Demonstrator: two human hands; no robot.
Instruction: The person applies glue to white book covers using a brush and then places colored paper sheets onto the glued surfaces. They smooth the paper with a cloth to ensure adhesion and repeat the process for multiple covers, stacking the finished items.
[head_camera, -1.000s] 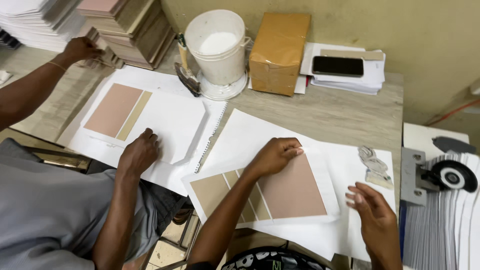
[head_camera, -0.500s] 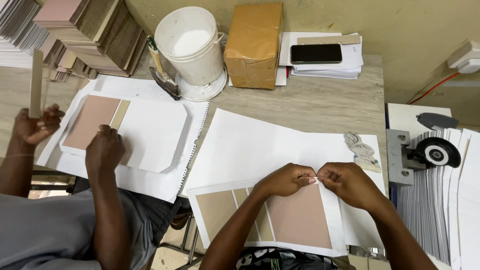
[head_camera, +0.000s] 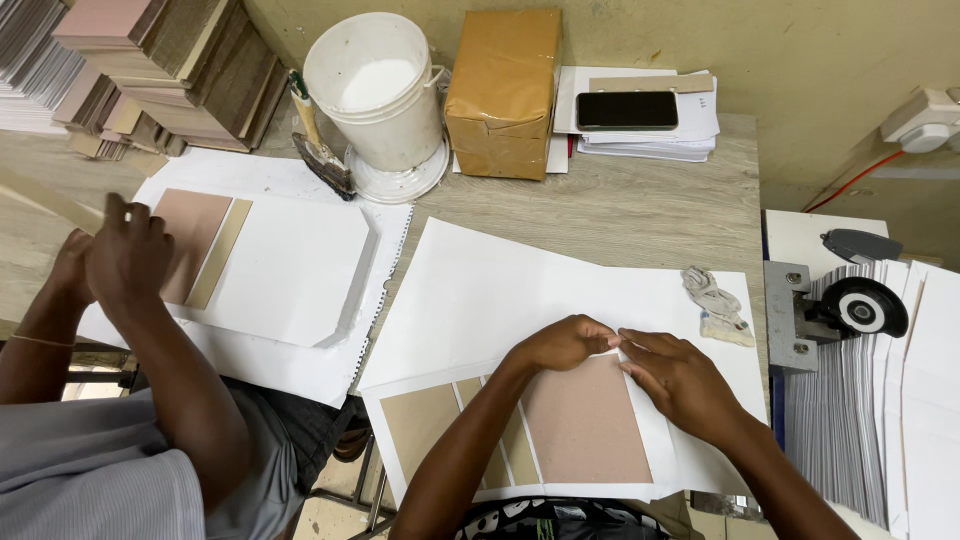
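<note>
Since half a second ago little has shifted: the pink card (head_camera: 585, 420), lying on white paper on the worktop (head_camera: 620, 205), is pinched at its top edge by left hand (head_camera: 562, 343) and right hand (head_camera: 680, 385), best pressed evenly.

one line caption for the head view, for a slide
Left hand and right hand press the top edge of a pinkish board on white paper, beside a co-worker.

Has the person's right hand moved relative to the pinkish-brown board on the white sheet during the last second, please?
Yes. The right hand went from the white paper sheet right of the pinkish-brown board to the board's top edge, meeting the left hand.
</note>
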